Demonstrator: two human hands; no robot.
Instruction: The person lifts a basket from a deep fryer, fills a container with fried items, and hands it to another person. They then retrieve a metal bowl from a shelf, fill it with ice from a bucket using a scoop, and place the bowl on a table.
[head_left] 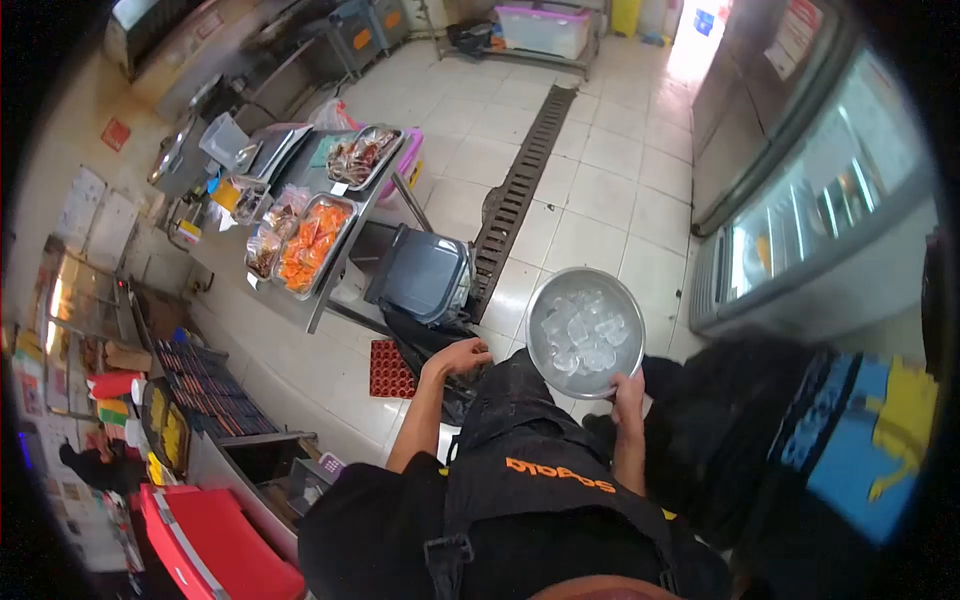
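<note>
The right hand (628, 392) is closed on the near rim of a metal bowl (621, 300), thumb over the edge, and holds it out in front of the body. The bowl is filled with ice cubes (580, 335) and hangs above the tiled floor (610, 195), not on any support. The left hand (462, 355) is loosely open and holds nothing; it seems to rest at the hip on the black apron (540, 500).

One hand on one edge is, I think, a weak grip for a wet and heavy bowl. It would be safer to put the left hand under the rim at 9 o'clock and to keep the bowl level, so that no ice slides out.

The grey bin (425, 275) stands at 9 o'clock from the bowl, the floor drain (520, 180) at 11 o'clock, and the desk (345, 265) with food trays further at 10 o'clock. It is wise to watch them when stepping.
</note>
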